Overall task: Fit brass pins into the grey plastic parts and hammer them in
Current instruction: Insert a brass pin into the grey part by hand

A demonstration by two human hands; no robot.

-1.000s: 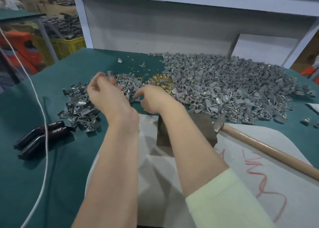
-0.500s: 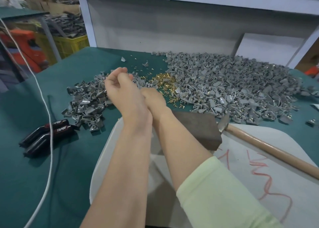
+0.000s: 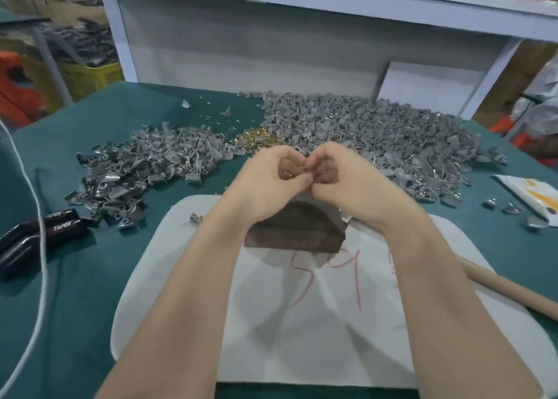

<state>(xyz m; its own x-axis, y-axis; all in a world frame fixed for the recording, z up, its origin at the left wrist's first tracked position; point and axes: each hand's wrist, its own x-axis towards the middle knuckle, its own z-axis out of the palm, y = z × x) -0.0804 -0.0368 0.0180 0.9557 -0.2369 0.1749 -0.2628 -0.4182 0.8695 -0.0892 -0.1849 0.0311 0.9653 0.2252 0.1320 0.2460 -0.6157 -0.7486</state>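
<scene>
Together, curled: left hand (image 3: 269, 184), right hand (image 3: 351, 184)

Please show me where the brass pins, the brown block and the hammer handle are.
brass pins (image 3: 256, 137): head view, middle of the golden heap.
brown block (image 3: 293, 232): head view, its front face.
hammer handle (image 3: 513, 293): head view, middle of the visible shaft.

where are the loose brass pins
Head view, centre: the heap of shiny brass pins lies on the green table, between the left pile and right pile of grey plastic parts.
</scene>
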